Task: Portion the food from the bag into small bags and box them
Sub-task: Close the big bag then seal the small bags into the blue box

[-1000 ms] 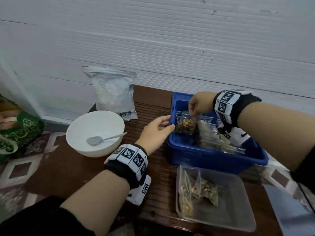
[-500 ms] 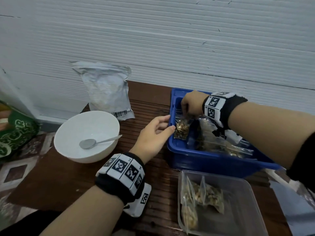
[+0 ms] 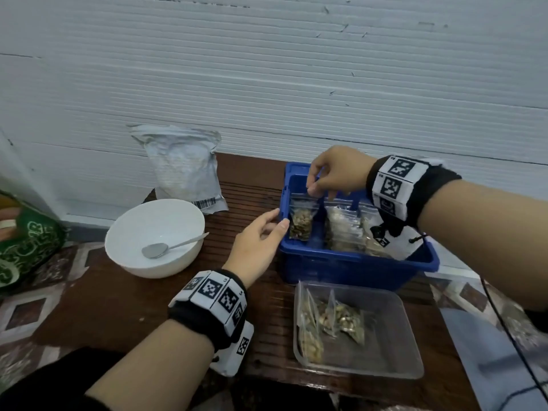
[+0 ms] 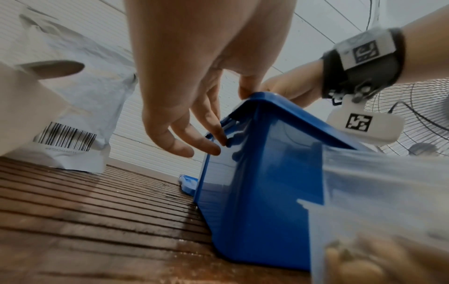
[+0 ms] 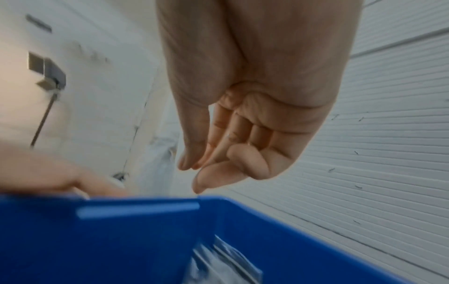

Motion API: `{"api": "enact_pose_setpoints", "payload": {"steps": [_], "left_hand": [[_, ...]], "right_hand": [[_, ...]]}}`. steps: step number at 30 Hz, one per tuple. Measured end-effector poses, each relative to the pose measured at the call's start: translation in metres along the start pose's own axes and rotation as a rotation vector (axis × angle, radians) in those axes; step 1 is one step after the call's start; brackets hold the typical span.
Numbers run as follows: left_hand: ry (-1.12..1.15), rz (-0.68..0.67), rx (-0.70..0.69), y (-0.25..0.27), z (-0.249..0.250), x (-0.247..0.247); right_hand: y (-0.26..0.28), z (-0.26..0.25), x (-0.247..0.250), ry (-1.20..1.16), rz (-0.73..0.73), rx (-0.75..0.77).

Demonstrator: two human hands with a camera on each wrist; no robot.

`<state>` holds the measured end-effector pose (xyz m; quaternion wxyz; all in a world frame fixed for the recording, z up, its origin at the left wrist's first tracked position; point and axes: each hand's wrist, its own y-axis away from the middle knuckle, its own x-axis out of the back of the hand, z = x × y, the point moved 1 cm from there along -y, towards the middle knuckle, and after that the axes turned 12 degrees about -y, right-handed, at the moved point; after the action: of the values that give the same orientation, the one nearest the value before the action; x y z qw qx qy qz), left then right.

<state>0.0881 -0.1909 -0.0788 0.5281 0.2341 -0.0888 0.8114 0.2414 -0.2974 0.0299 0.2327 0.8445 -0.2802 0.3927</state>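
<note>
Left hand (image 3: 257,244) relaxed, fingers straight, reaching forward. Right hand (image 3: 336,173) raised, wrist bent down, fingertips (image 3: 311,189) in pinch grip.

The right hand (image 3: 335,173) hangs over the far left corner of the blue box (image 3: 350,269), fingertips at the top of a small bag (image 3: 302,218) standing upright, with open floor between that bag and the row of filled bags (image 3: 345,228) on its right. To its left the left hand (image 3: 261,241) rests fingers on the box rim, blocking that side. Nearer the person, the clear container (image 3: 385,363) stands just beside the box; the white bowl (image 3: 154,235) and big bag (image 3: 184,170) crowd the left, though bare table (image 3: 118,307) lies in front of the bowl.
</note>
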Motion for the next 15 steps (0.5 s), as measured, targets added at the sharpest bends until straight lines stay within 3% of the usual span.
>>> {"api": "enact_pose_setpoints", "payload": {"steps": [6, 12, 15], "left_hand": [[-0.02, 0.008, 0.032, 0.031, 0.0, -0.006], [-0.107, 0.043, 0.103, 0.063, -0.002, -0.017], [-0.209, -0.032, 0.171, 0.078, -0.006, -0.023]], "right_hand": [[0.085, -0.011, -0.019, -0.198, 0.044, 0.028], [0.147, 0.02, -0.087, -0.271, 0.09, -0.102], [0.162, 0.036, -0.115, -0.305, 0.095, -0.176]]}}
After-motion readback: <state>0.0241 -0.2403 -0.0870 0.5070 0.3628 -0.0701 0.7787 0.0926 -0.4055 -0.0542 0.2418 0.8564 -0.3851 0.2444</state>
